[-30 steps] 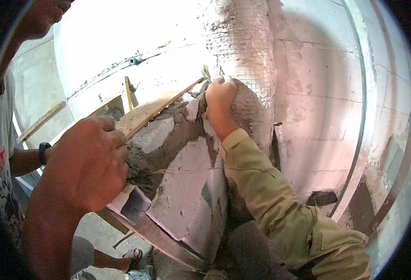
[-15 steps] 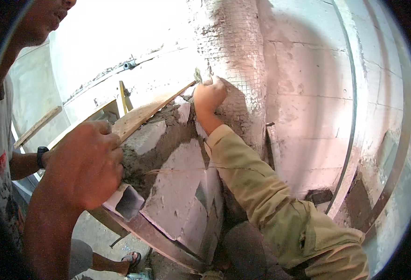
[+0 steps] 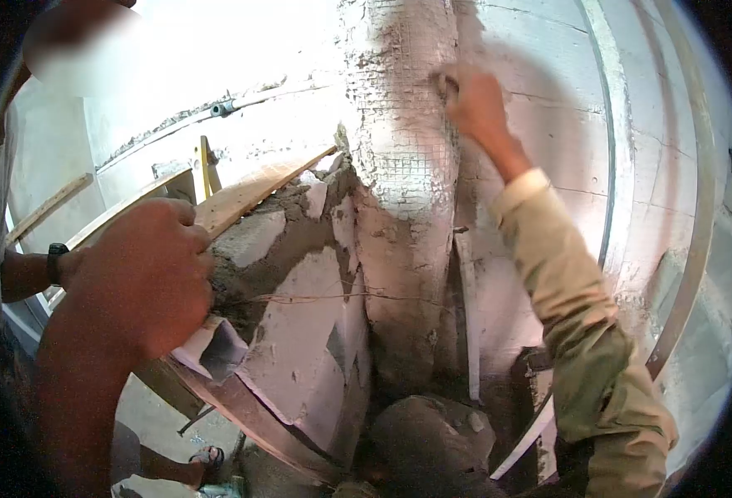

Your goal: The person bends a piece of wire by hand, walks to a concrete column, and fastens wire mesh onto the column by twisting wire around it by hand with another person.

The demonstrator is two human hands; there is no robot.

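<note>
My right hand (image 3: 479, 108), in a tan sleeve, is raised against the mesh-covered column (image 3: 399, 91). Its fingers are closed round a small dark item that is too blurred to name. Below and left of it a thin wire (image 3: 332, 297) crosses the broken block masonry (image 3: 299, 332) with grey mortar on it. My left hand is out of view. The bare fist (image 3: 146, 274) at the left, dark and close to the camera, appears to belong to the co-worker beside me; it is closed by a wooden board (image 3: 254, 189).
The co-worker's other hand, with a black watch (image 3: 56, 261), is farther left. A hollow metal tube (image 3: 220, 353) juts out below the fist. A yellow level-like bar (image 3: 203, 170) stands behind the board. Long metal strips (image 3: 619, 158) run down the right wall. A rounded grey shape (image 3: 432, 436) lies below.
My right hand has moved up and right, from beside the board's tip to higher on the column. The view has shifted slightly; the bare fist at the left stays by the board.
</note>
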